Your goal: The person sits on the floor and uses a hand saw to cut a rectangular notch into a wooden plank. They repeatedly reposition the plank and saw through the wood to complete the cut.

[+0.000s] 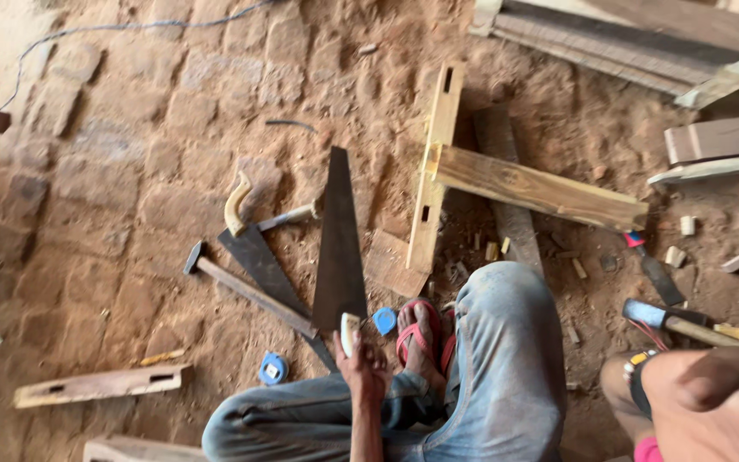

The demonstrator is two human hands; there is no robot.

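Left hand grips pale handle of handsaw, blade flat on brick floor. Right hand closed around hammer. Jointed wooden frame lies ahead, joint assembled; no sawing begun.

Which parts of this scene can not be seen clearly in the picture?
- Right hand: head view, mostly behind its own blurred forearm; grip unclear.
- Saw handle: head view, mostly wrapped by the left hand.
- Hammer shaft: head view, cut off by right edge.
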